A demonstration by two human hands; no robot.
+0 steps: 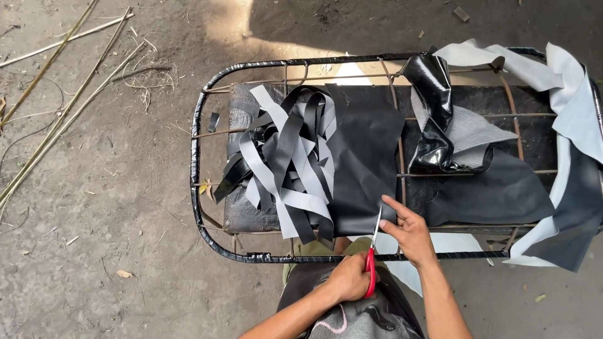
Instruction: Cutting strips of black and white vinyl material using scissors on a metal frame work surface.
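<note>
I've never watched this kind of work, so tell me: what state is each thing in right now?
Scissors: held in left hand, blades at the sheet's near edge.
Black sheet: flat on the frame, pressed down by right hand.
Strips: cut, heaped loose.
Glossy piece: crumpled.
Frame: lying on the ground.

Matt black leather sheet (364, 169); glossy scrap (433, 94); metal frame (196, 157).
</note>
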